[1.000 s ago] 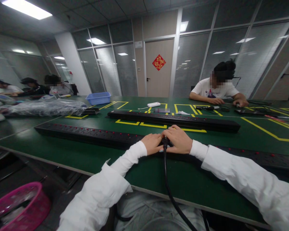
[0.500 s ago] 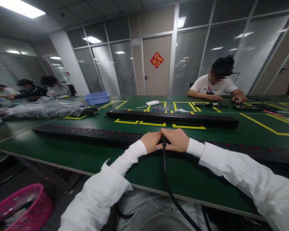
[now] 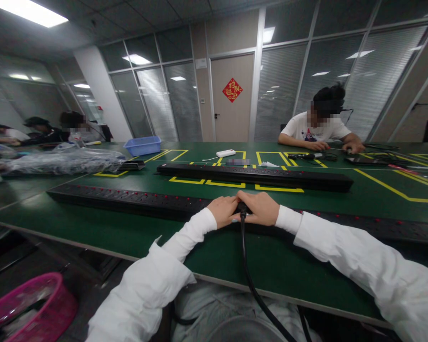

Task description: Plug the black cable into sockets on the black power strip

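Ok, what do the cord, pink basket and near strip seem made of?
Cord: probably rubber or plastic sheathing, black, slightly glossy; it bends in a smooth curve.
Pink basket: likely plastic, one even colour with a soft sheen.
Near strip: dull black, painted metal or hard plastic; its straight edges fit either.

Rear strip (image 3: 253, 175) behind front strip (image 3: 139, 200), both on table (image 3: 128, 235)

Cable (image 3: 244, 249): smooth, glossy; near strip (image 3: 128, 198): smooth, low-sheen; sleeves (image 3: 139, 285): creased, matt cloth; tabletop (image 3: 103, 233): smooth, semi-gloss; wrapping (image 3: 67, 161): crumpled, glossy plastic.
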The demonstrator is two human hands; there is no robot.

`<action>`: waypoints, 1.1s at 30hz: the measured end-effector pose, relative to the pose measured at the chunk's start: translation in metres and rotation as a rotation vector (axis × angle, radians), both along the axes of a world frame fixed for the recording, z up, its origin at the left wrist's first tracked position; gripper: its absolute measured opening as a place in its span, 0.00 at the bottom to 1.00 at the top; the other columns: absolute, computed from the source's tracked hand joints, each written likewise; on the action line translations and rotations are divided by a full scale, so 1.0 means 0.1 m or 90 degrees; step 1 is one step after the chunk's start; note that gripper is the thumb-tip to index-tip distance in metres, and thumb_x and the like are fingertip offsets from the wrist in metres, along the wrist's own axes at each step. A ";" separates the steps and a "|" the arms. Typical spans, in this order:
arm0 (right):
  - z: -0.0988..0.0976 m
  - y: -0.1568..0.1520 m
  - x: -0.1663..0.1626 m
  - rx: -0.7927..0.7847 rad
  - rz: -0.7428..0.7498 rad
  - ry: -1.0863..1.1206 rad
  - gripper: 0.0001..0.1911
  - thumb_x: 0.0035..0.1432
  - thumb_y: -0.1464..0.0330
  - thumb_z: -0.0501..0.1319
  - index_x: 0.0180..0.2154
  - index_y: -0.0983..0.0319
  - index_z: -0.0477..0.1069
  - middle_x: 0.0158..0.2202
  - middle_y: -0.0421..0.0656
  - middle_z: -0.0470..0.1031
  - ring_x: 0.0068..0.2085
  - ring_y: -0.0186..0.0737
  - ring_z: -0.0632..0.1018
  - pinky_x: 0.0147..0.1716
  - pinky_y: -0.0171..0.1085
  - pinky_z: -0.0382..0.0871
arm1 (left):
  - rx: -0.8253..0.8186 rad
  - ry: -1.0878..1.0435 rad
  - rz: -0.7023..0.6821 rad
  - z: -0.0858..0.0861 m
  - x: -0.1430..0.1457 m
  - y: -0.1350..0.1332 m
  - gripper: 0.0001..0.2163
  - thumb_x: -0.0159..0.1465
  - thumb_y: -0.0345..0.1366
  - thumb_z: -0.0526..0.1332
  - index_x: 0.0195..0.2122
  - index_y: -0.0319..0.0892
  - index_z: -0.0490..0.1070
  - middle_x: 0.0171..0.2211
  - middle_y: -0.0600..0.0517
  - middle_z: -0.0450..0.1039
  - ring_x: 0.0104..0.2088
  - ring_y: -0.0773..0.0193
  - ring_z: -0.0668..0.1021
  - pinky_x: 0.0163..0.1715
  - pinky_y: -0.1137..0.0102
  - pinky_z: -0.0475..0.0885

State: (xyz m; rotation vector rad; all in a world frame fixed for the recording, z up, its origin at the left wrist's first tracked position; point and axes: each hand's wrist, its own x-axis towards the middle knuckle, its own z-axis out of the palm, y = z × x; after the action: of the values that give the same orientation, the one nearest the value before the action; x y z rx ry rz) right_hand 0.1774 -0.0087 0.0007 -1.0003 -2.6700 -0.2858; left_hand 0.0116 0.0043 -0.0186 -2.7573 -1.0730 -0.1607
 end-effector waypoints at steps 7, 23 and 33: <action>0.01 0.00 0.00 -0.017 0.007 0.013 0.23 0.51 0.49 0.48 0.37 0.62 0.56 0.34 0.48 0.71 0.31 0.43 0.73 0.24 0.33 0.55 | 0.003 0.011 0.003 0.00 0.00 0.00 0.20 0.61 0.48 0.42 0.46 0.38 0.56 0.41 0.44 0.66 0.40 0.56 0.70 0.37 0.63 0.64; -0.01 0.02 0.02 -0.007 0.012 0.016 0.22 0.50 0.50 0.49 0.37 0.62 0.56 0.33 0.46 0.71 0.29 0.42 0.72 0.23 0.32 0.53 | 0.016 0.004 0.000 -0.01 0.00 -0.01 0.22 0.60 0.50 0.42 0.46 0.37 0.56 0.40 0.45 0.66 0.39 0.55 0.70 0.37 0.63 0.64; 0.01 0.00 0.01 -0.014 0.009 0.007 0.21 0.51 0.51 0.48 0.37 0.62 0.56 0.34 0.46 0.71 0.31 0.42 0.72 0.25 0.33 0.55 | 0.024 0.011 0.000 -0.03 0.00 0.00 0.22 0.60 0.49 0.42 0.45 0.37 0.57 0.40 0.45 0.66 0.38 0.55 0.70 0.36 0.64 0.65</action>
State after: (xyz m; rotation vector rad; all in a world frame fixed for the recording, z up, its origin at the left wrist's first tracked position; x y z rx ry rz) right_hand 0.1786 -0.0083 0.0012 -0.9867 -2.6747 -0.2480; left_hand 0.0120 0.0043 -0.0215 -2.7202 -1.0544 -0.1545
